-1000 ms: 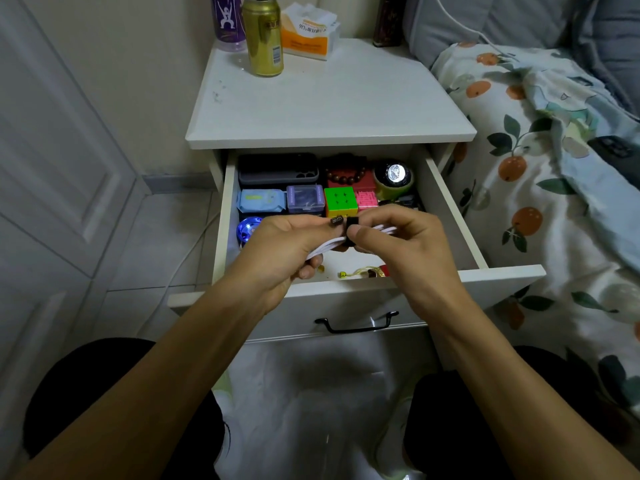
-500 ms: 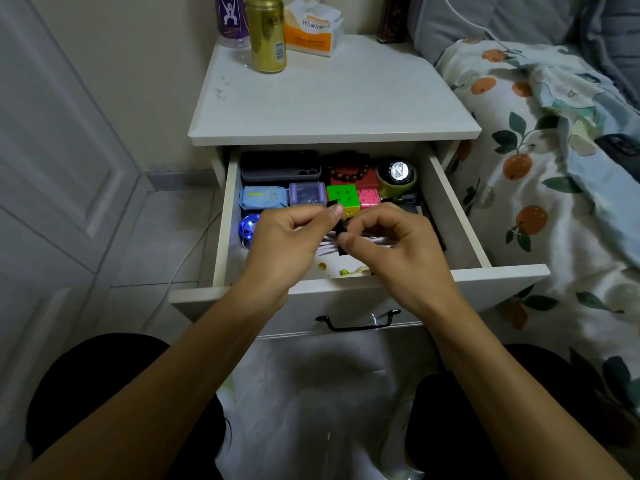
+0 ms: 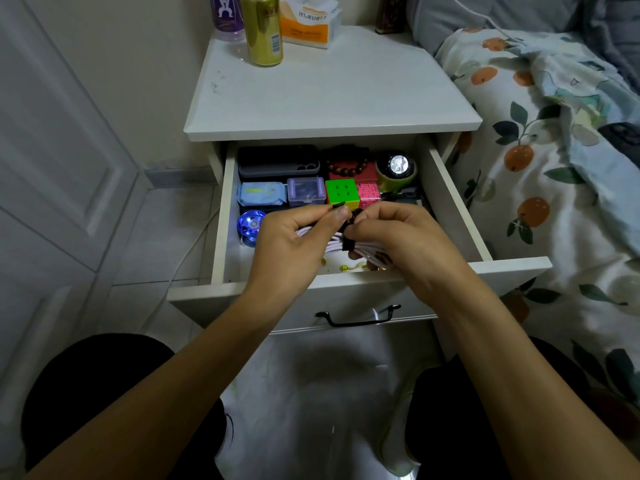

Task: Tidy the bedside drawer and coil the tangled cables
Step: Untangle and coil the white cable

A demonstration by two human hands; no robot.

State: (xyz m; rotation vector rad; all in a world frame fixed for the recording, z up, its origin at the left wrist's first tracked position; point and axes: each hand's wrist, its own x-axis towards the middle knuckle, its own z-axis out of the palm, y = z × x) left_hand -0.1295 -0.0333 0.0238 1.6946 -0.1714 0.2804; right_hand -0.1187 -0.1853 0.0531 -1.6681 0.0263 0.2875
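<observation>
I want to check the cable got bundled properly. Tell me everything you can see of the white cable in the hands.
The white cable is folded into a bundle of several parallel strands, smooth and plastic-looking. A black strap wraps its middle. It is held level above the front of the open drawer. The left hand grips one end, the right hand the other, fingers pinching at the strap. Its plugs are hidden.

Two hands point(image 3: 294, 237) point(image 3: 394, 237), one cable bundle point(image 3: 367, 252), one can point(image 3: 262, 29), two cubes point(image 3: 341, 194) point(image 3: 367, 195)
</observation>
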